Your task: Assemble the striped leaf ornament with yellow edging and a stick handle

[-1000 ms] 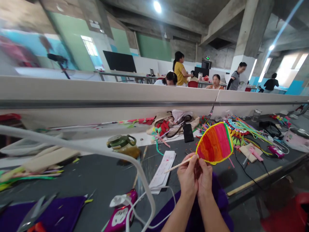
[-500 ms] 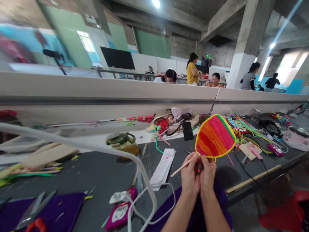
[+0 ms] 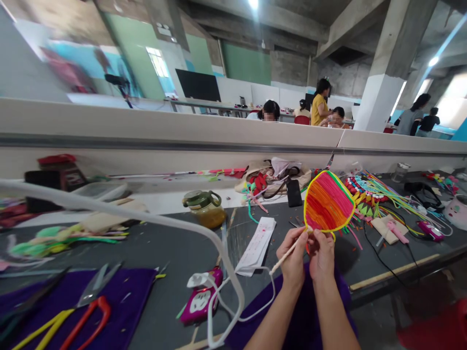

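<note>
A fan-shaped panel [image 3: 330,201] of red, orange and pink strands, rimmed in yellow with a green stretch at upper right, stands upright above my hands. From its base a thin pale stick [image 3: 283,257] slants down to the left. My left hand [image 3: 294,255] is closed round the stick near the base. Beside it, my right hand [image 3: 323,253] pinches the panel's lower edge between thumb and fingers. A small orange-red bit shows between the hands; its shape is mostly hidden. Both hands are raised in front of the table edge, over purple cloth on the lap.
Scissors [image 3: 95,296] lie on a purple cloth at left. A white cable-like tube [image 3: 156,206] arches across the left foreground. Nearby are a magenta box [image 3: 201,299], paper sheets [image 3: 256,247] and a tea jug [image 3: 205,209]. At right lies a pink glue gun [image 3: 397,231]. Several people work beyond the partition.
The view has turned left, so more scissors show at lower left. Both hands still hold the panel and its stick; the panel looks slightly more turned from the camera.
</note>
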Demonstrator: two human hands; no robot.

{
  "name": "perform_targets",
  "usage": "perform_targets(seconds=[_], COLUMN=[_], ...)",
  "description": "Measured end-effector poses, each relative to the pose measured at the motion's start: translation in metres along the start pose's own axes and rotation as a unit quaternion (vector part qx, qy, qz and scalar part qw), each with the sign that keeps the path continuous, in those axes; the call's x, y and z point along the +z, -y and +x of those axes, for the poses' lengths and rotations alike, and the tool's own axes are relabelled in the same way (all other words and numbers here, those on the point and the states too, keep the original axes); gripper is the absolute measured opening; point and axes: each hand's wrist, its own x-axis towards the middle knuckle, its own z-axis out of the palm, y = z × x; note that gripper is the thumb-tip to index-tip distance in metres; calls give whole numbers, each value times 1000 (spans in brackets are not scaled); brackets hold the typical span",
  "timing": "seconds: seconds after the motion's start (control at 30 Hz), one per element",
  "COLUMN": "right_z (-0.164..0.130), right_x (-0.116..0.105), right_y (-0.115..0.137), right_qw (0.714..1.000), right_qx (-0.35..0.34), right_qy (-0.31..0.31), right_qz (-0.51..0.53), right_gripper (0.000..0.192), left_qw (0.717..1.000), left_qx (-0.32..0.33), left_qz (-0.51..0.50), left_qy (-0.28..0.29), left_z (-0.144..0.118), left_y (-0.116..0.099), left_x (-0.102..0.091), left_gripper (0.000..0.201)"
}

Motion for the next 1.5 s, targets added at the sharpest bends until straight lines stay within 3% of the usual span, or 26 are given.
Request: perform_targets(seconds=[0.13,0.2,0.3,0.43,0.53,0.77,1.13,1.5], right_z=[0,0,2,5,7,12,16,19], right_x=[0,1,1,-1,-6,-20,-30,-36], right_y=[3,5,7,7,7,14,24,24], right_qw=[998,997,997,998,998,995,983,981], right_qx=[50,58,47,28,19,0,-3,-2], right_qy=[-6,-9,-7,21,55,103,174,186], right_qz=[45,58,63,47,22,-14,-50,-61], right_gripper=[19,17,16,14,12,23,17,16], left_qw=[994,991,991,987,979,975,924,923], left_qx=[62,59,-5,-98,-144,-165,-333,-331], left_qz=[78,96,59,-14,-12,56,-34,-41], left_qy=[41,75,116,124,141,141,185,190], left_z=[0,2,6,12,17,20,15,8], left_y=[-15,-22,-27,-25,-24,-29,-29,-25], left_x=[-6,-11,-20,-33,-39,-32,-31,-29], left_gripper=[16,20,29,33,33,18,28,29])
